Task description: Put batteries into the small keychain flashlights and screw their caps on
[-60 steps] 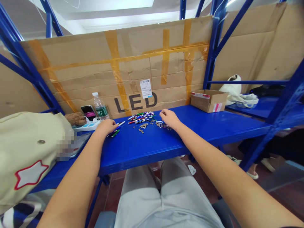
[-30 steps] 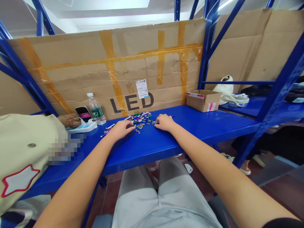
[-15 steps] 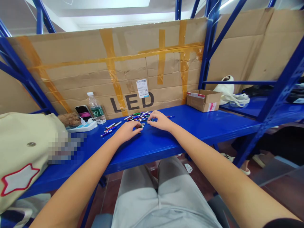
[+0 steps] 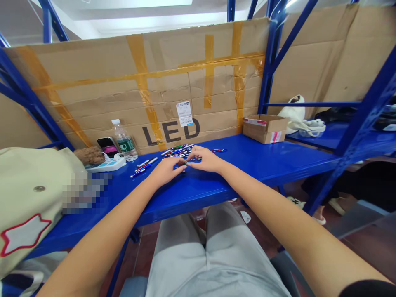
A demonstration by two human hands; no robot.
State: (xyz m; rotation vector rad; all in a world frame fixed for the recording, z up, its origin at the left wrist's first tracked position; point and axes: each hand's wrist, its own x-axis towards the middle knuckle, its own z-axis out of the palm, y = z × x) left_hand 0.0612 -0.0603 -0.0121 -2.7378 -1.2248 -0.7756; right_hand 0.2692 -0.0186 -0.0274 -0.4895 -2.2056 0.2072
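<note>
My left hand [image 4: 168,170] is closed in a pinch at the middle of the blue table, with a small greenish piece [image 4: 186,163] at its fingertips. My right hand [image 4: 204,159] has come up against it, thumb and fingers pinched at the same spot; what exactly sits in them is too small to make out. Just behind both hands lies a pile of pens [image 4: 177,152] in blue, red, green and silver. A few pens [image 4: 144,166] lie apart at the left. Tiny round metallic bits [image 4: 183,171] are scattered near my fingers.
A water bottle [image 4: 125,142], a phone [image 4: 108,146] and a white power strip [image 4: 107,165] stand at the back left. A cream bag [image 4: 34,198] covers the left end. An open cardboard box [image 4: 265,128] sits back right, before blue posts. Taped cardboard [image 4: 117,103] walls the back.
My right hand has moved left and slightly down, from beside the pen pile to meet my left fingertips. My left hand has barely moved. The pens lie as before.
</note>
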